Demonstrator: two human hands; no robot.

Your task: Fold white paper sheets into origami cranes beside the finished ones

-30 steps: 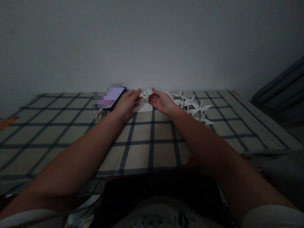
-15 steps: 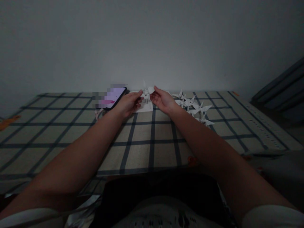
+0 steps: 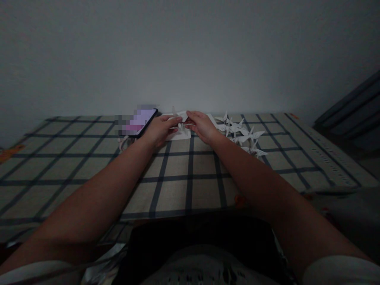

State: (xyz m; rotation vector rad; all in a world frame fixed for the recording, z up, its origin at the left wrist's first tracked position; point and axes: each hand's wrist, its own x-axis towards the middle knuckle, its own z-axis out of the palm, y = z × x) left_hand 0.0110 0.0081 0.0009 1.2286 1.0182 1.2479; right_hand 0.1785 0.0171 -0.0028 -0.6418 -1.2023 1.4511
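Both my hands reach far forward over a checked cloth to its back edge by the wall. My left hand and my right hand pinch a small folded white paper piece between their fingertips, holding it just above a white sheet of paper lying flat. The fold's exact shape is too small and dim to make out.
A lit phone lies just left of my left hand, with a thin cable beside it. Several folded white paper cranes sit in a cluster to the right of my right hand. A dark slatted object stands at far right.
Both hands have kept working the paper piece: it was lifted slightly, and now my fingers have closed in over it and lowered it a little. The arms have barely moved.
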